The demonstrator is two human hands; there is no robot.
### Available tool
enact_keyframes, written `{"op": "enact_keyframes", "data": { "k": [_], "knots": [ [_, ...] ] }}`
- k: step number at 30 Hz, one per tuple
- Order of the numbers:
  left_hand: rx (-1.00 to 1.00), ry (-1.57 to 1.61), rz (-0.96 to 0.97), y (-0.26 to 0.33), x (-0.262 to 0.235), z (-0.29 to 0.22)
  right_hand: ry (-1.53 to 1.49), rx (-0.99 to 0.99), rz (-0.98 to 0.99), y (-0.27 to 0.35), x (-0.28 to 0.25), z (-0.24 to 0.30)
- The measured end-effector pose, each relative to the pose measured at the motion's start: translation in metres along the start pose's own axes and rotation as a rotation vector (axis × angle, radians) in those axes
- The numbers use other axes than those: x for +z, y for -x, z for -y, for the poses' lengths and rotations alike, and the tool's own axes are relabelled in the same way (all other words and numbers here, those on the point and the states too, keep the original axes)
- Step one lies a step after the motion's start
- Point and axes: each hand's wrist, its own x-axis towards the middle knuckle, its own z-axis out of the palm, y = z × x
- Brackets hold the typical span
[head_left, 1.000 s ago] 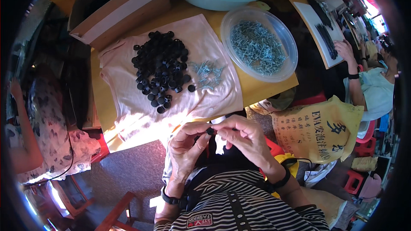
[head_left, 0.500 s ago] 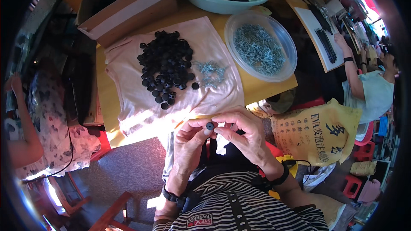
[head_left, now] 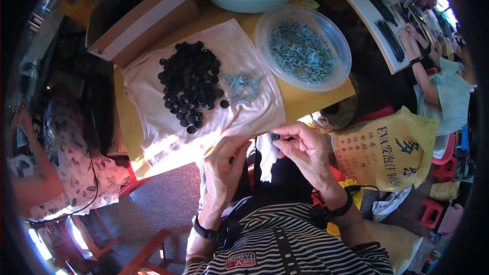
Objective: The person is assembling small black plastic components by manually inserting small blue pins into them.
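Between the thumb and forefinger of my right hand (head_left: 304,153) is a small round black cap (head_left: 275,136), held just off the table's near edge. My left hand (head_left: 222,167) is apart from it, with its fingers bent together at the cloth's sunlit front edge; whatever they may hold is hidden. Beyond both hands, a heap of similar black caps (head_left: 189,79) lies on a pale pink cloth (head_left: 239,38). A small pile of silvery screws (head_left: 242,87) lies to its right, with one loose cap (head_left: 224,104) between them.
A clear round tub (head_left: 340,79) of screws and a pale green basin (head_left: 224,1) of black pieces stand at the back. A cardboard box (head_left: 147,20) is at far left. Co-workers sit on both sides. A yellow sack (head_left: 387,147) lies right of the table.
My hands, together around the black cap before, have parted. The right has moved away to the right with the cap; the left has dropped back slightly to the left. The view has shifted slightly.
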Motion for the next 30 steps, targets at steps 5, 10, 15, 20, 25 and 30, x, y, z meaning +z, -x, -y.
{"op": "enact_keyframes", "data": {
  "k": [5, 10, 15, 20, 25, 30],
  "knots": [
    [0.250, -0.294, -0.079, -0.027, 0.002, 0.001, 0.527, -0.286, -0.047, -0.029, -0.007, -0.005],
    [0.293, -0.452, -0.023, -0.033, 0.003, 0.002, 1.018, -0.443, 0.033, -0.041, -0.006, -0.009],
    [0.348, -0.424, 0.001, -0.038, 0.003, 0.006, 1.172, -0.455, 0.147, -0.039, -0.010, -0.005],
    [0.173, -0.080, -0.002, -0.036, -0.004, 0.006, 1.218, -0.485, 0.184, -0.043, -0.012, -0.005],
    [0.177, -0.131, 0.053, -0.035, -0.003, 0.009, 1.172, -0.469, 0.170, -0.046, -0.012, -0.009],
    [0.183, -0.145, 0.031, -0.035, -0.005, 0.010, 1.045, -0.462, 0.117, -0.050, -0.012, -0.012]
  ]
}}
